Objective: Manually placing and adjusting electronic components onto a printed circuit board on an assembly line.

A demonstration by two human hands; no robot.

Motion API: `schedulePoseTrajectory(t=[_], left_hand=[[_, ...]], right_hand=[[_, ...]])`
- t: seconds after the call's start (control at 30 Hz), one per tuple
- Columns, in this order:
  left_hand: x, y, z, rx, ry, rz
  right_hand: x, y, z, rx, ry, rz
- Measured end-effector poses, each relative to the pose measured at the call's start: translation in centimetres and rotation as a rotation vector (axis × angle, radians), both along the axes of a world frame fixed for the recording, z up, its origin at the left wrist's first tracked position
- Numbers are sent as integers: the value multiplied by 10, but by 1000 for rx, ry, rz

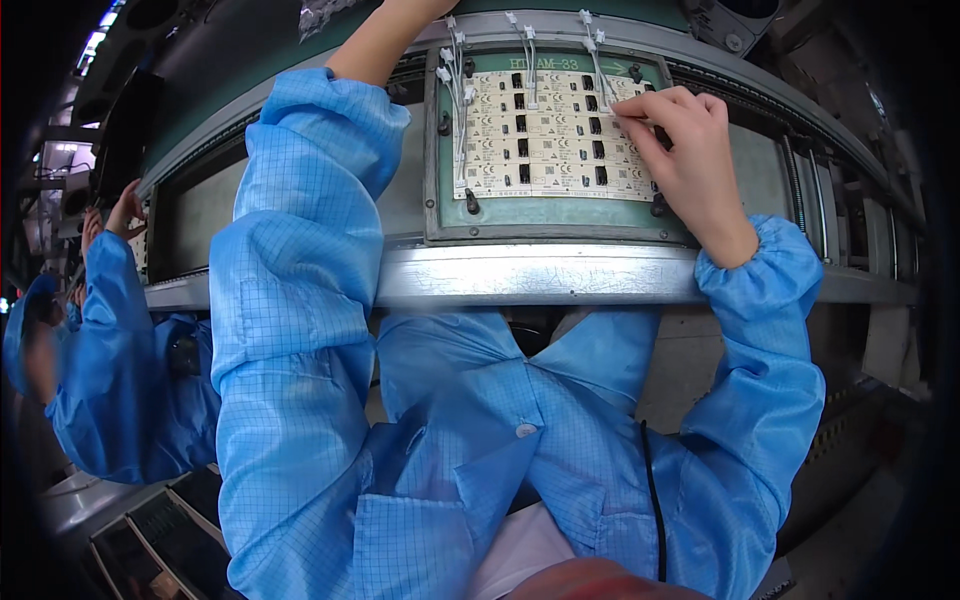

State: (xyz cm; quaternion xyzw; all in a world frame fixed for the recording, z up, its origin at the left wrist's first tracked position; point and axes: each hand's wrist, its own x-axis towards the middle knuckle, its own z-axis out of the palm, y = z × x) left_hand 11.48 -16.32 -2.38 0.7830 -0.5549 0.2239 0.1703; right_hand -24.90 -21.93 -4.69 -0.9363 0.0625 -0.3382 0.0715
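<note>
My right hand (690,150) is over the right side of a panel of pale circuit boards (550,150), thumb and forefinger pinched on the lower end of a white lead wire (603,78). The panel sits in a green, dark-framed carrier (560,212) held by black clips (473,203). Black components stand in columns on the boards. More white wires with plugs (530,55) stand at the middle and left of the panel, their plugs lying past its far edge. My left arm (300,220) stretches far forward, and its hand is cut off by the upper edge.
A metal rail (540,275) runs along the near side of the conveyor line. At the far left a co-worker in a blue coat (120,370) has hands raised at the same line. A clear plastic bag (325,15) lies at the far side.
</note>
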Motion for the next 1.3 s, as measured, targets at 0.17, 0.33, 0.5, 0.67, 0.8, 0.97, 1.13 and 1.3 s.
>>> schedulePoseTrajectory(t=[0.17,0.33,0.5,0.67,0.8,0.97,1.13,1.3], left_hand=[[-8,5,8,-342,90,-141],[-23,18,34,-501,840,-237],[-104,59,43,-410,539,-344],[-161,94,-7,-103,-169,-206],[-186,96,-34,-59,-212,-268],[-193,96,-40,-50,-78,-282],[-188,103,-28,-28,-12,-236],[-188,101,-18,25,-9,-235]], right_hand=[[9,-3,-12,144,64,-11],[5,-4,-10,212,123,27],[-2,5,1,-50,178,54],[8,-17,19,-51,334,159],[91,-92,17,-214,-9,26],[167,-106,1,60,149,-127],[188,-102,-8,-27,170,-179],[185,-107,-15,-34,141,-232]])
